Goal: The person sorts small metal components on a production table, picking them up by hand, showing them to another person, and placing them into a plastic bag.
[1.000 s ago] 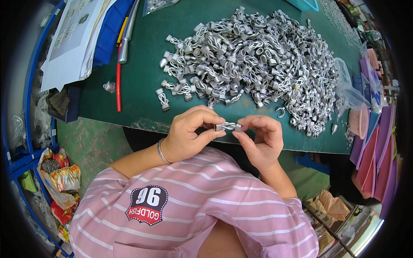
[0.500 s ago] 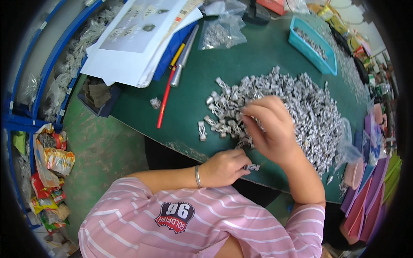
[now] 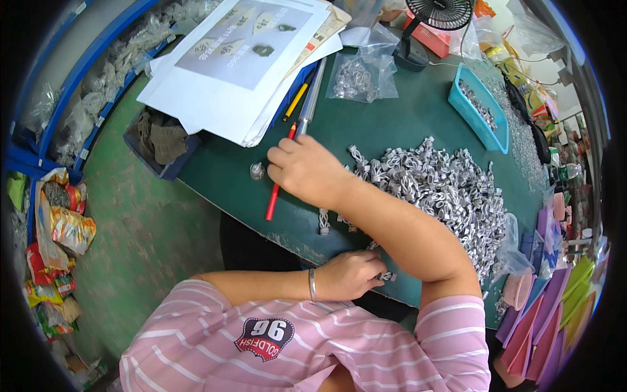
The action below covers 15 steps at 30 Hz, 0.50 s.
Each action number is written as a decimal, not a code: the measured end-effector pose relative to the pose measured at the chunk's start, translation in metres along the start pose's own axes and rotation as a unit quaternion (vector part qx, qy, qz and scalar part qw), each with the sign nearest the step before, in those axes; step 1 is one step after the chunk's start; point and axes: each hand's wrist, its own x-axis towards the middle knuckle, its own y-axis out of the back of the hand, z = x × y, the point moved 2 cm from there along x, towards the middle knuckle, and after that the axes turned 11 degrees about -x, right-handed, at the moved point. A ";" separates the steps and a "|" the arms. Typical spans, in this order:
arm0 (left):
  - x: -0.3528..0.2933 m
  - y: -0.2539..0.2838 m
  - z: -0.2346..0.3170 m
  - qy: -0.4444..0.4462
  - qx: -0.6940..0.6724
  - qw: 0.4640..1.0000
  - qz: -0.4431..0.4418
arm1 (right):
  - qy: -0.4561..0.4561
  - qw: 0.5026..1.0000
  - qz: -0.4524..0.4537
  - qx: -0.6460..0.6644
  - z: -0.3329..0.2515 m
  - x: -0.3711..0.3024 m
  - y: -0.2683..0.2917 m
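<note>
My left hand [image 3: 353, 274] is closed in a pinch at the table's near edge, with a small grey-and-white looped metal piece [image 3: 388, 277] sticking out past its fingertips. Farther left, my right hand [image 3: 305, 171] has its fingers curled over the middle of a slim red pen [image 3: 272, 204]; the fingertips are partly hidden. Just left of those fingers lies a small shiny silver ball-like lump [image 3: 257, 171]. Beyond my right forearm spreads a large heap of similar looped metal pieces [image 3: 444, 189]. One loose piece [image 3: 324, 222] rests below the right wrist.
White papers [image 3: 228, 78] cover the far left of the green table [image 3: 228, 189]. Near them lie a yellow pen [image 3: 296, 103] and a silver rod [image 3: 316, 91]. A bag of rings [image 3: 356, 78], a small fan [image 3: 439, 13] and a turquoise basket [image 3: 480, 130] stand farther back.
My right hand has moved left from the heap to the red pen, its fingers curling over it. My left hand keeps its pinch on the metal piece. The view has shifted slightly.
</note>
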 end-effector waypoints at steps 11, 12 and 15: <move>0.000 -0.002 0.000 -0.053 0.027 0.998 -0.013 | -0.349 0.828 0.305 0.317 -0.001 -0.138 0.104; 0.002 -0.004 0.001 -0.043 0.035 0.998 -0.017 | -0.386 0.816 0.311 0.297 -0.011 -0.160 0.115; 0.003 -0.002 0.002 -0.049 0.051 0.997 -0.016 | -0.429 0.814 0.319 0.229 -0.047 -0.207 0.119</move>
